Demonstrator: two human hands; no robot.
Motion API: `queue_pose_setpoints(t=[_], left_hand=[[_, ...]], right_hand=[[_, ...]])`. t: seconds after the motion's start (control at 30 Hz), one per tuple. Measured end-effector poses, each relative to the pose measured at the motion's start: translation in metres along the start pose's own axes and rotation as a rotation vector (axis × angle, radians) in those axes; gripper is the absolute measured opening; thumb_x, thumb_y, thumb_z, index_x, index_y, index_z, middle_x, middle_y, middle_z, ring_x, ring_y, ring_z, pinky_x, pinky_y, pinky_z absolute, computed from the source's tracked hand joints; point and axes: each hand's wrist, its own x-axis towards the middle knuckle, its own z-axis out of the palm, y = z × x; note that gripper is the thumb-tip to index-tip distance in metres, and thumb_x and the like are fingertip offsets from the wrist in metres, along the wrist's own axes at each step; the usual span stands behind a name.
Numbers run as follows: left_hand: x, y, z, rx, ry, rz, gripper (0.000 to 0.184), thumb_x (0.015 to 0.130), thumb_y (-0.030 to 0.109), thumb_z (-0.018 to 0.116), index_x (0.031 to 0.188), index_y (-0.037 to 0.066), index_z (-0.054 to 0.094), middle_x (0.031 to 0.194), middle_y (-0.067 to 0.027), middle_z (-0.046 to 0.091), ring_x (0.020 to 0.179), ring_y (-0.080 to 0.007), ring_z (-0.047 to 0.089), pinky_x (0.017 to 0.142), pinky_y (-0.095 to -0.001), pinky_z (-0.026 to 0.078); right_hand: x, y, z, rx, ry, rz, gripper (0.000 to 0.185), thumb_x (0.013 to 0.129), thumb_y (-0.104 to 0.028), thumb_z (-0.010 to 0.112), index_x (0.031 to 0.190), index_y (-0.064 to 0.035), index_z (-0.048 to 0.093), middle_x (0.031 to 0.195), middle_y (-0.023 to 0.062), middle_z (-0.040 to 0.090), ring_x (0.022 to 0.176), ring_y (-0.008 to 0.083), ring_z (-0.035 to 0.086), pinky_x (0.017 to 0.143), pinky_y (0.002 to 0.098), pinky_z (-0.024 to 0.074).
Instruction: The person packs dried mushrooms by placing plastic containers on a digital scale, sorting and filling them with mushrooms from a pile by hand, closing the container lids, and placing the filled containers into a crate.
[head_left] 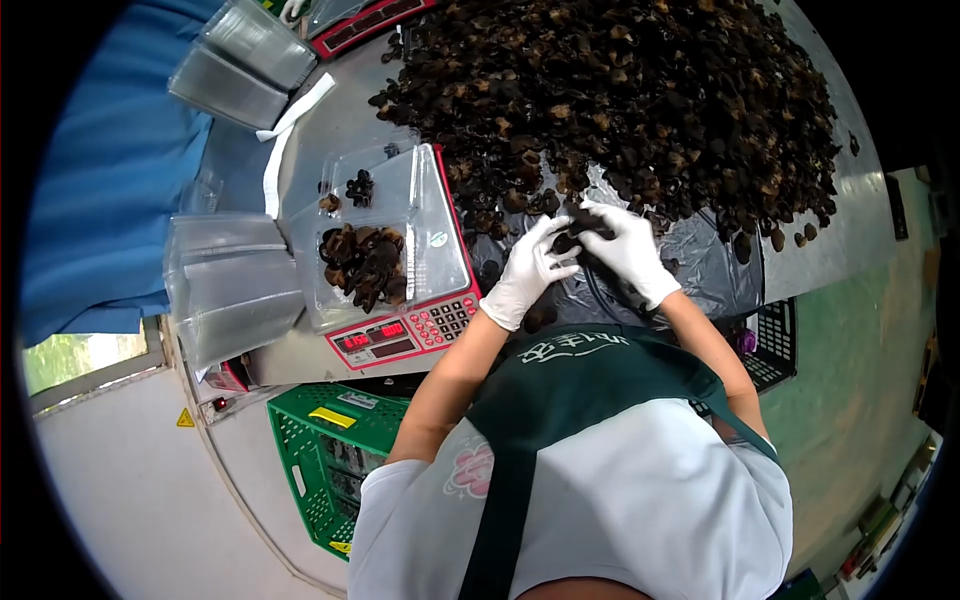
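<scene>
Both my hands wear white gloves and meet at the near edge of a large heap of dark wood ear mushrooms [640, 110]. Several dark mushroom pieces [580, 222] lie between the fingers. My right hand [632, 258] curls over them from the right, while the fingers of my left hand [533, 272] close on them from the left. To the left, a red scale [445, 255] with lit red digits carries a clear plastic tray [315, 290]. A clump of mushrooms [365, 262] sits in that tray, and a few small pieces lie on its lid part.
Stacks of clear plastic trays [240, 290] stand left of the scale, more [245, 65] farther back. A second red scale [370, 25] and a white strip [290, 130] are at the back left. Below the table are a green crate [300, 440] and a black crate [775, 350].
</scene>
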Motion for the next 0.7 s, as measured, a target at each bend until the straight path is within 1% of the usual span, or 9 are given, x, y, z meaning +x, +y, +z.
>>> queue_pose_setpoints(t=[0.03,0.1,0.13,0.27,0.33,0.4,0.53,0.6,0.7], left_hand=[[0.0,-0.002,0.0,-0.181,-0.016,-0.019,0.051,0.098,0.047,0.038,0.129,0.01,0.052,0.123,-0.0065,0.058,0.108,-0.0231,0.058,0.088,-0.0436,0.05],[0.004,-0.006,-0.005,-0.503,-0.232,-0.069,0.047,0.097,0.048,0.037,0.124,0.013,0.055,0.122,-0.0094,0.057,0.11,-0.0296,0.056,0.096,-0.0505,0.045],[0.003,-0.011,-0.008,-0.507,-0.221,-0.003,0.042,0.097,0.047,0.039,0.115,0.014,0.058,0.117,-0.0079,0.06,0.106,-0.0268,0.058,0.091,-0.0463,0.047],[-0.003,-0.017,-0.018,-0.586,-0.09,-0.106,0.037,0.094,0.042,0.045,0.102,0.01,0.063,0.111,-0.0092,0.063,0.097,-0.0255,0.06,0.087,-0.0419,0.047],[0.002,-0.023,-0.03,-0.683,-0.415,-0.123,0.036,0.093,0.041,0.046,0.097,0.01,0.064,0.111,-0.0102,0.064,0.094,-0.0255,0.06,0.085,-0.0408,0.047],[-0.018,-0.01,-0.013,-0.554,-0.117,-0.141,0.036,0.092,0.04,0.048,0.094,0.008,0.064,0.101,-0.0089,0.066,0.086,-0.0235,0.062,0.076,-0.0376,0.05],[-0.058,0.014,0.001,-0.305,-0.103,0.093,0.032,0.094,0.034,0.05,0.099,0.006,0.065,0.102,-0.0069,0.067,0.084,-0.0176,0.061,0.07,-0.0335,0.052],[-0.084,0.032,0.005,-0.126,-0.088,0.262,0.03,0.095,0.027,0.048,0.106,0.005,0.066,0.094,-0.004,0.065,0.083,-0.0115,0.061,0.063,-0.0239,0.05],[-0.126,0.065,0.01,0.079,0.213,0.52,0.029,0.095,0.024,0.05,0.104,0.004,0.067,0.079,-0.0039,0.063,0.06,-0.0109,0.059,0.05,-0.0211,0.045]], right_hand=[[0.001,-0.011,0.003,-0.087,-0.056,-0.186,0.038,0.075,-0.023,0.071,0.108,-0.0046,0.066,0.112,0.012,0.066,0.1,0.0284,0.065,0.087,0.0342,0.0523],[0.003,-0.031,0.01,-0.294,-0.233,-0.148,0.051,0.074,-0.035,0.071,0.116,-0.0087,0.062,0.111,0.01,0.067,0.103,0.0283,0.063,0.089,0.0371,0.051],[0.005,-0.036,0.012,-0.275,-0.267,-0.106,0.054,0.073,-0.038,0.071,0.118,-0.0104,0.061,0.109,0.0092,0.068,0.104,0.0282,0.063,0.089,0.0379,0.0506],[0.047,-0.022,0.013,-0.526,-0.08,-0.174,0.021,0.083,-0.024,0.061,0.101,-0.0143,0.067,0.086,0.0104,0.068,0.081,0.0291,0.066,0.066,0.0392,0.0528],[0.069,-0.003,0.018,-0.72,-0.164,-0.217,0.033,0.083,-0.018,0.059,0.115,-0.0185,0.064,0.074,0.0134,0.066,0.069,0.0319,0.065,0.057,0.0416,0.0511],[0.086,0.044,0.038,-0.875,-0.253,-0.3,0.037,0.082,-0.013,0.055,0.118,-0.0172,0.061,0.074,0.0143,0.066,0.069,0.0326,0.065,0.057,0.0424,0.0511],[0.106,0.043,0.045,-0.887,-0.273,-0.297,0.016,0.081,-0.013,0.055,0.092,-0.0084,0.066,0.07,0.0162,0.065,0.066,0.0346,0.065,0.058,0.0457,0.0506],[0.107,0.04,0.044,-0.839,-0.259,-0.308,0.013,0.079,-0.014,0.058,0.088,-0.0077,0.064,0.069,0.0168,0.065,0.067,0.0362,0.065,0.06,0.0466,0.0506],[0.097,0.014,0.033,-0.629,-0.199,-0.276,0.015,0.081,-0.019,0.063,0.09,-0.0076,0.063,0.071,0.016,0.067,0.068,0.0343,0.066,0.061,0.0435,0.0515]])
